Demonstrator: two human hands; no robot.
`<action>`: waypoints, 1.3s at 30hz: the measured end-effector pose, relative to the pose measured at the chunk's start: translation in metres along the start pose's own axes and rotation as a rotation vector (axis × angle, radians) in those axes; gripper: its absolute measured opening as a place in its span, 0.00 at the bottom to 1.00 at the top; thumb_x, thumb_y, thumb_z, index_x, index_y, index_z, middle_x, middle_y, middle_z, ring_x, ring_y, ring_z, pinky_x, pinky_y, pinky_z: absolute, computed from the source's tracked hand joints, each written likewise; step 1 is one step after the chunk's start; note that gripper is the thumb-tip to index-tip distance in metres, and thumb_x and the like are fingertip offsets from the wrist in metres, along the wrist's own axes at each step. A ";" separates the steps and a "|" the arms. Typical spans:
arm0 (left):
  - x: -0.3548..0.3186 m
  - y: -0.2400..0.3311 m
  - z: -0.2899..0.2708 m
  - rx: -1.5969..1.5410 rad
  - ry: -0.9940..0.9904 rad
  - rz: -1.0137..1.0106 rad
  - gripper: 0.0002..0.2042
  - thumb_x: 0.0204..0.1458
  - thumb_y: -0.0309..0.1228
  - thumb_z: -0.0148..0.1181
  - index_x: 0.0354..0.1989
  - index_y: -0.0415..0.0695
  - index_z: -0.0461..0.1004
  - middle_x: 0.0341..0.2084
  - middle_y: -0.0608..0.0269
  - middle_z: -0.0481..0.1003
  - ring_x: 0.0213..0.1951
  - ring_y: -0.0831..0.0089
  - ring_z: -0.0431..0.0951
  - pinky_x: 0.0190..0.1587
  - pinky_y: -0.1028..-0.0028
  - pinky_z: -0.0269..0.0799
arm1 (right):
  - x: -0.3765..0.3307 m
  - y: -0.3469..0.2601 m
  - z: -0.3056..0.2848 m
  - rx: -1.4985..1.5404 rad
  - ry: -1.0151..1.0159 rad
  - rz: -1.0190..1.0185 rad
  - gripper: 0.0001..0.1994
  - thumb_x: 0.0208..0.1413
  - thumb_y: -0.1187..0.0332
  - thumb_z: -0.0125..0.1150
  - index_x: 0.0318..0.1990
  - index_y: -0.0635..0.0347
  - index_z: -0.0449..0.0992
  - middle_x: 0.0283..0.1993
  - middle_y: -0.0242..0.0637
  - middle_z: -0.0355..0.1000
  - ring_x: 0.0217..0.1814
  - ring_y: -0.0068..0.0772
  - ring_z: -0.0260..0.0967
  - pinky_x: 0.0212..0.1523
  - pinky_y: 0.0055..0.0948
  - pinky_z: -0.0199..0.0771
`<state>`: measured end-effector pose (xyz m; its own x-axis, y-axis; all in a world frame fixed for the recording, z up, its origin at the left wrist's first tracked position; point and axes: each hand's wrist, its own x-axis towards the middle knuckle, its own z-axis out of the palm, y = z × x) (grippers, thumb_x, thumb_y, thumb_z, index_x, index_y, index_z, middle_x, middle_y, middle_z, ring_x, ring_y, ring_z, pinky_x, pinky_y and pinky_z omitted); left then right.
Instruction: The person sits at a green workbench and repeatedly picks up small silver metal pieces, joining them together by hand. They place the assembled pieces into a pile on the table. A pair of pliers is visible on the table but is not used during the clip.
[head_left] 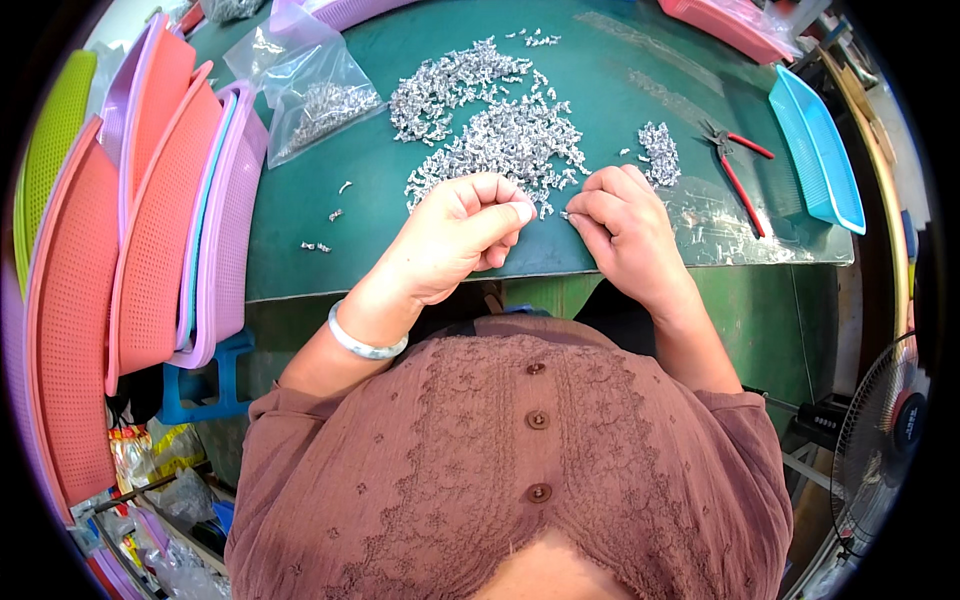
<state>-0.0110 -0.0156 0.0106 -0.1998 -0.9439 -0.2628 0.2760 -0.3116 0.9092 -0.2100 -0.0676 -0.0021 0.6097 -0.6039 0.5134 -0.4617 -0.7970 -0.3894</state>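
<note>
There are two hands (462, 232), one bangle (362, 346), three blouse buttons (538, 420), one desk (600, 90), one pair of red-handled pliers (740, 190) and one fan (880, 440); the small silvery pieces (510, 140) are too many to count.

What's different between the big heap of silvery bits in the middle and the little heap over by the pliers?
Size: the big heap spreads wide in two joined mounds, while the little heap is one narrow cluster.
Place: the big heap reaches behind the left hand, partly hidden by it; the little heap lies between the right hand and the pliers, in plain view.
Both are small silvery pieces on the green table.
</note>
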 end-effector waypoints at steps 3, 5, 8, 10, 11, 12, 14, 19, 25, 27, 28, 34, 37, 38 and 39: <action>-0.001 0.000 0.000 0.018 -0.013 -0.014 0.05 0.54 0.29 0.53 0.32 0.41 0.72 0.17 0.72 0.67 0.17 0.87 0.64 0.17 0.87 0.55 | 0.000 -0.003 0.002 0.062 0.046 -0.010 0.05 0.41 0.77 0.60 0.28 0.62 0.72 0.30 0.36 0.67 0.35 0.39 0.63 0.36 0.33 0.64; -0.002 0.001 0.000 0.033 -0.018 -0.031 0.06 0.54 0.30 0.53 0.32 0.41 0.72 0.17 0.72 0.68 0.17 0.87 0.65 0.17 0.87 0.56 | 0.001 -0.007 0.002 0.120 0.086 -0.021 0.06 0.41 0.79 0.60 0.28 0.62 0.72 0.31 0.36 0.68 0.34 0.40 0.64 0.36 0.32 0.65; -0.002 0.000 0.002 0.053 -0.022 -0.055 0.07 0.55 0.31 0.53 0.32 0.41 0.73 0.18 0.72 0.69 0.17 0.86 0.66 0.17 0.87 0.58 | 0.003 -0.016 0.002 0.183 0.131 -0.033 0.07 0.40 0.80 0.60 0.28 0.62 0.71 0.32 0.37 0.69 0.34 0.40 0.65 0.34 0.31 0.66; -0.002 -0.002 0.002 0.078 -0.038 -0.069 0.07 0.55 0.32 0.53 0.32 0.41 0.73 0.19 0.71 0.70 0.17 0.86 0.67 0.17 0.87 0.59 | 0.004 -0.019 0.004 0.210 0.158 -0.053 0.08 0.39 0.81 0.60 0.28 0.62 0.71 0.32 0.38 0.69 0.34 0.40 0.66 0.34 0.31 0.67; -0.003 -0.001 0.005 0.064 -0.032 -0.073 0.07 0.55 0.31 0.54 0.32 0.41 0.73 0.19 0.71 0.70 0.18 0.85 0.68 0.18 0.86 0.59 | 0.005 -0.021 0.005 0.218 0.171 -0.068 0.08 0.38 0.81 0.60 0.28 0.62 0.71 0.32 0.38 0.69 0.34 0.41 0.66 0.34 0.31 0.67; -0.004 -0.003 0.005 0.050 -0.027 -0.057 0.06 0.54 0.31 0.54 0.32 0.41 0.73 0.19 0.70 0.70 0.18 0.85 0.68 0.18 0.86 0.59 | 0.005 -0.021 0.006 0.226 0.184 -0.083 0.09 0.38 0.82 0.60 0.28 0.62 0.71 0.32 0.38 0.69 0.34 0.41 0.66 0.34 0.31 0.67; -0.004 -0.007 0.005 0.022 -0.015 -0.024 0.05 0.54 0.30 0.55 0.32 0.41 0.73 0.20 0.70 0.70 0.18 0.85 0.68 0.18 0.86 0.60 | 0.006 -0.023 0.007 0.237 0.194 -0.088 0.09 0.37 0.82 0.60 0.29 0.62 0.71 0.32 0.39 0.69 0.34 0.41 0.66 0.34 0.31 0.67; -0.004 -0.010 0.000 -0.003 -0.008 0.030 0.03 0.53 0.27 0.55 0.32 0.41 0.73 0.19 0.70 0.70 0.18 0.85 0.68 0.18 0.86 0.59 | 0.006 -0.024 0.008 0.316 0.158 -0.049 0.10 0.37 0.83 0.60 0.29 0.62 0.70 0.32 0.39 0.70 0.35 0.40 0.67 0.34 0.31 0.67; -0.005 -0.011 -0.001 -0.009 -0.032 0.048 0.03 0.53 0.26 0.55 0.32 0.41 0.73 0.19 0.70 0.70 0.18 0.85 0.66 0.18 0.85 0.59 | 0.003 -0.023 0.012 0.407 0.148 0.037 0.08 0.40 0.82 0.60 0.30 0.63 0.70 0.31 0.39 0.70 0.35 0.39 0.68 0.35 0.31 0.68; -0.005 -0.010 -0.001 -0.003 -0.034 0.054 0.03 0.53 0.26 0.55 0.31 0.41 0.72 0.19 0.70 0.69 0.18 0.85 0.66 0.18 0.85 0.59 | 0.004 -0.024 0.013 0.418 0.149 0.052 0.08 0.40 0.82 0.60 0.29 0.63 0.70 0.31 0.39 0.69 0.34 0.39 0.68 0.35 0.30 0.68; -0.005 -0.009 0.000 0.008 -0.029 0.055 0.03 0.53 0.27 0.55 0.31 0.42 0.72 0.19 0.70 0.69 0.19 0.85 0.67 0.18 0.85 0.59 | 0.005 -0.024 0.013 0.412 0.146 0.043 0.08 0.41 0.82 0.60 0.29 0.63 0.70 0.31 0.38 0.69 0.34 0.39 0.68 0.35 0.30 0.68; -0.004 -0.010 0.000 -0.016 -0.024 0.055 0.03 0.53 0.28 0.54 0.30 0.43 0.71 0.19 0.71 0.69 0.19 0.85 0.67 0.19 0.86 0.59 | 0.009 -0.024 0.013 0.376 0.151 -0.007 0.06 0.42 0.81 0.59 0.29 0.63 0.70 0.30 0.38 0.69 0.33 0.39 0.68 0.34 0.30 0.67; -0.004 -0.010 -0.004 -0.077 -0.006 0.047 0.03 0.53 0.28 0.54 0.30 0.44 0.70 0.20 0.69 0.70 0.20 0.84 0.69 0.19 0.85 0.60 | 0.009 -0.015 0.010 0.309 0.155 0.031 0.05 0.43 0.80 0.58 0.29 0.63 0.72 0.30 0.38 0.69 0.34 0.39 0.68 0.35 0.31 0.68; -0.004 -0.009 -0.006 -0.103 0.003 0.042 0.02 0.53 0.28 0.53 0.30 0.44 0.70 0.20 0.68 0.70 0.20 0.83 0.69 0.20 0.85 0.61 | 0.007 -0.012 0.010 0.254 0.125 0.046 0.05 0.43 0.79 0.59 0.29 0.63 0.72 0.30 0.38 0.69 0.34 0.40 0.68 0.35 0.31 0.68; -0.004 -0.010 -0.008 -0.154 -0.014 0.047 0.02 0.53 0.27 0.53 0.30 0.43 0.69 0.21 0.67 0.71 0.20 0.82 0.70 0.20 0.84 0.61 | 0.005 -0.009 0.009 0.198 0.094 0.062 0.05 0.43 0.79 0.59 0.29 0.63 0.72 0.30 0.38 0.69 0.35 0.40 0.68 0.36 0.32 0.68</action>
<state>-0.0051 -0.0102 0.0001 -0.1959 -0.9565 -0.2161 0.4261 -0.2815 0.8598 -0.1968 -0.0632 -0.0028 0.5170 -0.6565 0.5494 -0.3548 -0.7484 -0.5604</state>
